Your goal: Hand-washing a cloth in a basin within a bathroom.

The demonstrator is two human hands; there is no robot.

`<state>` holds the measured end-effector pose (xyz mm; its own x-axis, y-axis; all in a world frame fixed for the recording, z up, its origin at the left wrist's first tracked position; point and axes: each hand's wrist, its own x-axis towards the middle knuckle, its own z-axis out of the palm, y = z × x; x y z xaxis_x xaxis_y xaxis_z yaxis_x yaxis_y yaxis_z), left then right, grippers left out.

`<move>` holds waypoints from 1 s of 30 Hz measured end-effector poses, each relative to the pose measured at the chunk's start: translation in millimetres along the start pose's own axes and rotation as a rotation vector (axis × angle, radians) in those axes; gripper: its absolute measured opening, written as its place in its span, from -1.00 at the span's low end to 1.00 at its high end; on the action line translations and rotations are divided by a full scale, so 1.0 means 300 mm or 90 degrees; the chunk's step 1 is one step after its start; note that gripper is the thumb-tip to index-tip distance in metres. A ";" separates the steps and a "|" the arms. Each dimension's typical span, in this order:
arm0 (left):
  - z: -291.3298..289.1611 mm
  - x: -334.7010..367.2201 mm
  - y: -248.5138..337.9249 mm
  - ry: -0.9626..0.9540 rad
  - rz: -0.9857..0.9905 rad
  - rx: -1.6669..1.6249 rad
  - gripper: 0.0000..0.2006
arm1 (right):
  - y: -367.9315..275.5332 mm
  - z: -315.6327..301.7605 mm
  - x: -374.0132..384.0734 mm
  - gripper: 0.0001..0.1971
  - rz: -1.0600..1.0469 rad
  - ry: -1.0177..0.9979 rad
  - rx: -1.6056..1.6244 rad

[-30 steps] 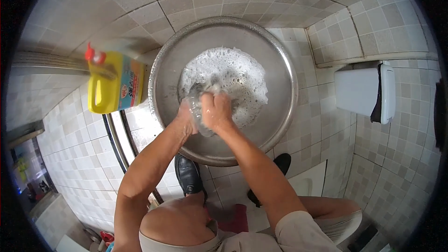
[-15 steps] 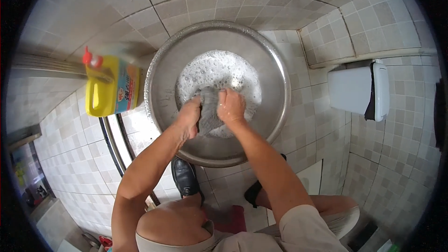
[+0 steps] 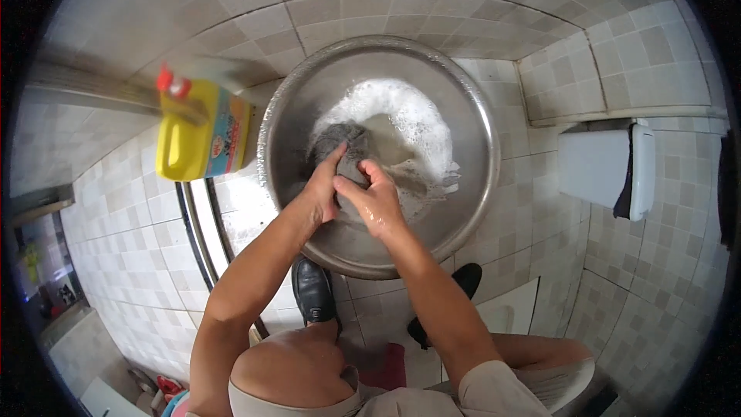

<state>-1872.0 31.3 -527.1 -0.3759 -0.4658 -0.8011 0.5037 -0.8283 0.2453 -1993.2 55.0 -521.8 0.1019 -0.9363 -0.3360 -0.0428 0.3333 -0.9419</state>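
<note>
A large round metal basin point(image 3: 466, 185) holds greyish water with white suds point(image 3: 421, 120). In its left part a wet grey cloth point(image 3: 340, 137) is bunched up, partly down at the water. My left hand point(image 3: 323, 189) grips the cloth from the left, its thumb side toward the middle. Against the cloth's right side, my right hand point(image 3: 374, 199) holds on with thumb and fingers curled round it, the skin wet. The two hands are close together, and the cloth's lower part is hidden between them.
Left of the basin stands a yellow jug point(image 3: 185, 135) with a red cap. A light grey bin point(image 3: 598, 161) is by the right wall. Below the basin are my black shoes point(image 3: 314, 293) on the tiled floor. A tiled wall point(image 3: 417, 8) rises behind the basin.
The cloth and both hands have shifted to the basin's left side. The suds have drawn aside, baring greyish water in the middle. The right hand's thumb now points left across the cloth.
</note>
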 end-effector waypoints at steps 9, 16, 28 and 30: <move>-0.084 0.031 -0.059 -0.050 0.221 -0.170 -0.70 | -0.063 0.114 -0.043 -0.87 -0.192 0.097 -0.070; 0.055 0.019 -0.069 0.151 0.149 -0.023 -0.66 | 0.019 0.001 0.062 -0.71 -0.109 0.227 -0.237; 0.066 -0.020 -0.050 0.126 0.128 0.030 -0.65 | -0.003 0.048 -0.033 -0.82 -0.168 0.200 -0.181; -0.108 0.096 -0.091 -0.021 0.139 -0.124 -0.64 | -0.056 0.112 -0.078 -0.82 -0.159 0.180 -0.169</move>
<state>-1871.4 50.7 -574.4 -0.2657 -0.6395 -0.7214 0.7142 -0.6332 0.2983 -1961.5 75.0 -498.4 -0.1318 -0.9900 -0.0501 -0.3084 0.0890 -0.9471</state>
